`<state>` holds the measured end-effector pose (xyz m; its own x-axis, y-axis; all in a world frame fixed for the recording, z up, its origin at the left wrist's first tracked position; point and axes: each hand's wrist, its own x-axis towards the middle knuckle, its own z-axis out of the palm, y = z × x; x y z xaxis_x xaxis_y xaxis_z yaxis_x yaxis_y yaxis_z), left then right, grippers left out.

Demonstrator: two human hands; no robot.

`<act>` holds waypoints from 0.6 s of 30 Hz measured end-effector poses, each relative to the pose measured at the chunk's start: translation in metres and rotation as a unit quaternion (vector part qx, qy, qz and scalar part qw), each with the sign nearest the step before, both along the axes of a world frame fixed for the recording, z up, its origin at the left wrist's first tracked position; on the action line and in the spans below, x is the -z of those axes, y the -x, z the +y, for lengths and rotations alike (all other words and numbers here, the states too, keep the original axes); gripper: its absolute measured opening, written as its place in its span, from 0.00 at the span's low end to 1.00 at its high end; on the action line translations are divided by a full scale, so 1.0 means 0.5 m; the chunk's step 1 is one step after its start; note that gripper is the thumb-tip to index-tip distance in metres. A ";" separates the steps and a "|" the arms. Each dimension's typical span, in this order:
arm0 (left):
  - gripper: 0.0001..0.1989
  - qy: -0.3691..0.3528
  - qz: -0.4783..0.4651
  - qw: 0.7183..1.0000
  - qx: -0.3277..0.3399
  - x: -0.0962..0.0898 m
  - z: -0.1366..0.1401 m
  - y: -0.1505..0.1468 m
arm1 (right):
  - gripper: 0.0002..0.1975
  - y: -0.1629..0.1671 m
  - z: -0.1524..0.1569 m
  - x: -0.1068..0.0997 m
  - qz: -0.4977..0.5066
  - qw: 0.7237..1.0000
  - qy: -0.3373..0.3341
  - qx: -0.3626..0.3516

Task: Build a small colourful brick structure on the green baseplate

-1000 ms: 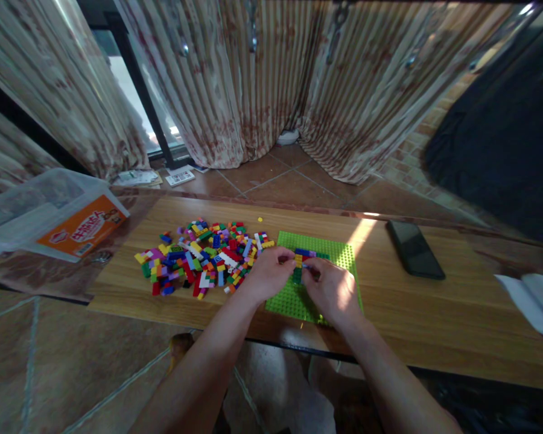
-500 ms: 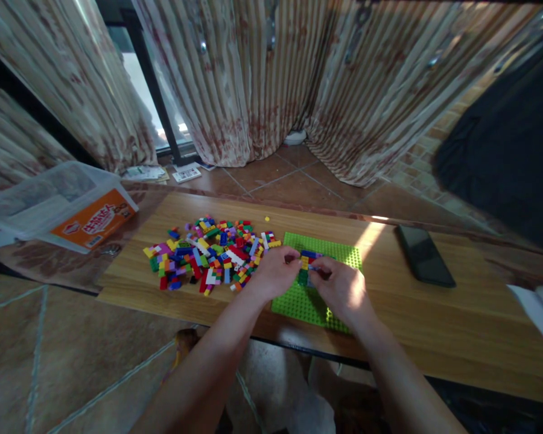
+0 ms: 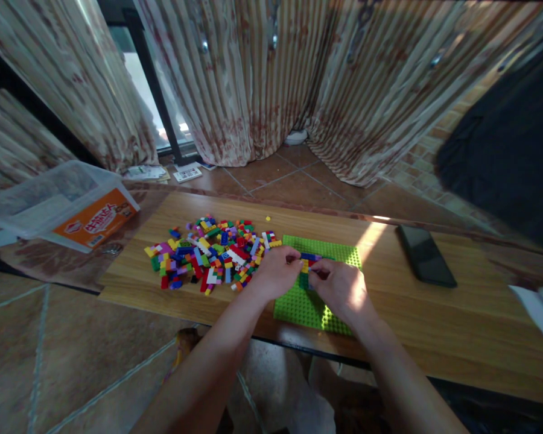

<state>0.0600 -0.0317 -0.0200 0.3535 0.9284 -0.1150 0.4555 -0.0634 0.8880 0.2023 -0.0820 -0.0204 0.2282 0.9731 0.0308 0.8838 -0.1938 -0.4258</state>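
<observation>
Both hands (image 3: 278, 274) (image 3: 341, 289) pinch brick stack (image 3: 306, 268) on green baseplate (image 3: 298, 304).

Two hands show over the desk (image 3: 434, 325): one left hand (image 3: 275, 274) and one right hand (image 3: 341, 288). One green baseplate (image 3: 298, 304) lies near the desk's front edge. On it stands one small stack of bricks (image 3: 306, 266), its pieces too small to count. One heap of loose bricks (image 3: 208, 256) spreads toward the desk's left end, far too many and too tangled for a figure. One single yellow piece (image 3: 267, 218) sits alone by the back edge. One dark phone (image 3: 426, 255) lies toward the right end. One clear plastic box (image 3: 54, 205) sits past the left end, and one white paper (image 3: 540, 304) at the right end.
</observation>
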 end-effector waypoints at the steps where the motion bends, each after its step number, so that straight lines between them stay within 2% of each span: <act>1: 0.09 -0.002 0.003 1.000 0.000 0.001 0.000 0.000 | 0.09 0.000 0.000 0.000 -0.004 1.000 -0.002 -0.002; 7: 0.09 -0.008 0.005 1.000 0.009 -0.002 0.001 -0.001 | 0.10 -0.017 -0.006 0.003 0.037 0.999 -0.009 -0.035; 11: 0.09 -0.005 0.006 1.000 0.002 -0.002 0.000 0.001 | 0.11 -0.037 -0.008 0.008 0.096 0.995 -0.021 -0.033; 15: 0.09 -0.006 0.004 1.000 -0.001 0.004 0.000 0.001 | 0.08 -0.044 -0.008 0.014 0.174 0.985 -0.005 -0.018; 18: 0.09 -0.006 0.003 1.000 -0.001 0.007 0.001 -0.001 | 0.07 -0.040 -0.007 0.014 0.181 0.984 -0.006 -0.003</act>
